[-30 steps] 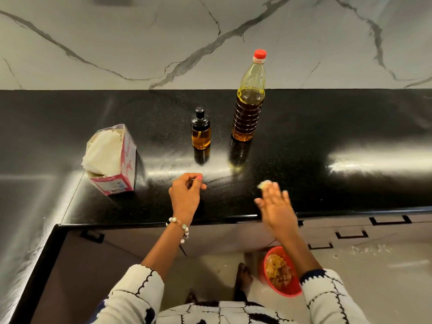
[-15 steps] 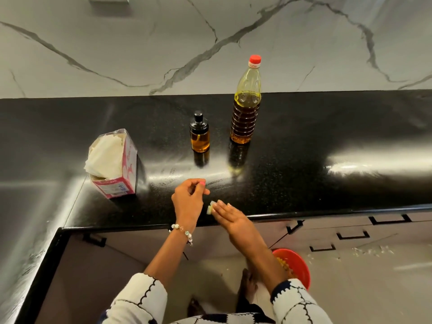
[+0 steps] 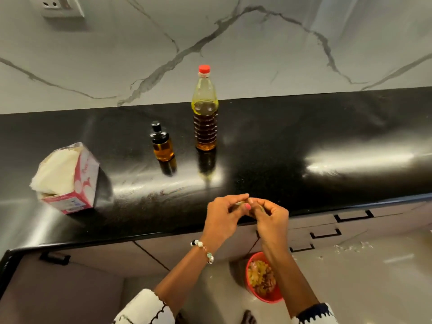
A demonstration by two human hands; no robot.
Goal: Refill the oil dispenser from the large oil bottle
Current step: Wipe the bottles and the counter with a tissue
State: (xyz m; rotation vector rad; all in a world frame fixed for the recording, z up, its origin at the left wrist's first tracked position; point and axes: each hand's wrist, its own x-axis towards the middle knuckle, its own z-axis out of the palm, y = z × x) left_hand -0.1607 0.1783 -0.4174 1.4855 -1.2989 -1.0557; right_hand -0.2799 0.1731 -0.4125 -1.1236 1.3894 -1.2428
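Observation:
The large oil bottle (image 3: 205, 118) stands upright at the back of the black counter (image 3: 292, 141), red cap on, dark oil up to its shoulder. Just to its left stands the small oil dispenser (image 3: 163, 146), amber glass with a black pump top, about half full. My left hand (image 3: 221, 218) and my right hand (image 3: 272, 218) meet over the counter's front edge, well in front of both bottles. Their fingertips pinch a small pale wad (image 3: 241, 203) between them, and most of it is hidden by the fingers.
An opened pink and white tissue box (image 3: 70, 181) lies on the counter's left part. On the floor below sits a red bowl (image 3: 268, 300) of food scraps. Drawer handles (image 3: 325, 235) run under the counter edge. A wall socket (image 3: 62, 7) is at top left.
My right hand has brought the small pale wad leftward to my left hand, and both hands now close around it. The view has tilted and shifted. The bottles have not moved.

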